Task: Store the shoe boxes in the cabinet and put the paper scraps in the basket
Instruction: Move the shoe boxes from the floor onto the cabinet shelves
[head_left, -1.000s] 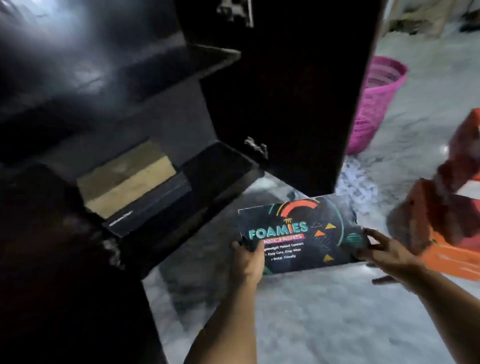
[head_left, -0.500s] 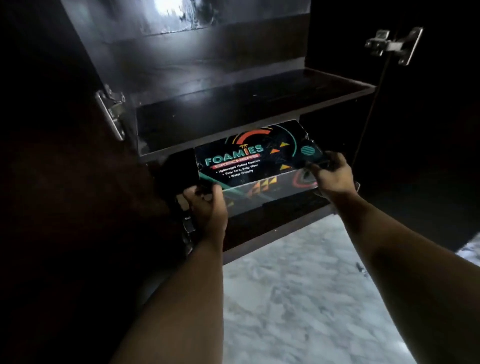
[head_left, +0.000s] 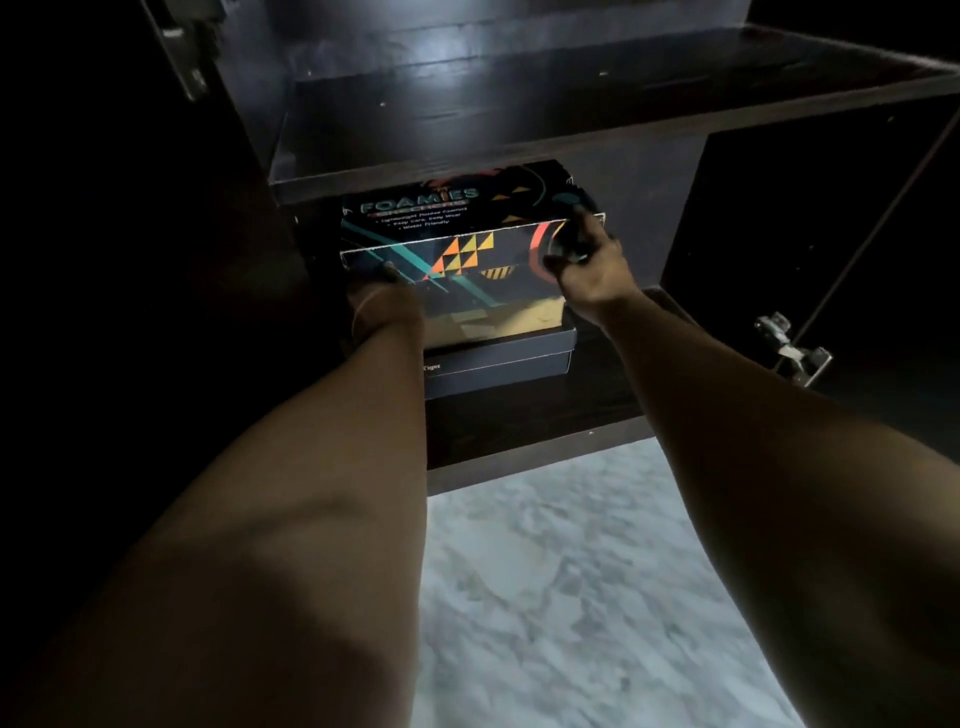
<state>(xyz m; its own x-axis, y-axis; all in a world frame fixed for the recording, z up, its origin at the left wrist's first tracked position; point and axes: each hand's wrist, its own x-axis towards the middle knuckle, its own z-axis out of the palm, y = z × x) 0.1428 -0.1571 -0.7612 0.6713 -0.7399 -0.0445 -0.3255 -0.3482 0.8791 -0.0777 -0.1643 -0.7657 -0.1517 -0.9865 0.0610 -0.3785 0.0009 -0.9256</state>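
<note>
Item: printed shoe box (head_left: 457, 244), dark lid lettered "FOAMIES" with teal lines and orange and yellow triangles on the front face; located in the lower compartment of the dark wooden cabinet (head_left: 519, 119), under the middle shelf, sitting on top of a second, plain dark shoe box (head_left: 498, 361) that lies on the cabinet's bottom board. The printed box sits roughly square to the opening, its lid partly shadowed by the shelf above. Left hand (head_left: 382, 306): at the box's lower left front corner, fingers curled round that corner and gripping it; fingertips mostly lost in shadow. Right hand (head_left: 584, 265): at the box's upper right front corner, fingers and thumb curled over the lid edge and side, holding it. Both forearms reach forward and down from the bottom of the view into the compartment. Cabinet: doors open; one metal hinge (head_left: 792, 351) shows at right on the open door, another hinge (head_left: 189, 57) at upper left on the frame; the upper shelf surface is bare and glossy. Floor (head_left: 571, 597): pale marbled stone, directly in front of the cabinet base. Lighting is dim, and the cabinet's left side is too dark to read.
</note>
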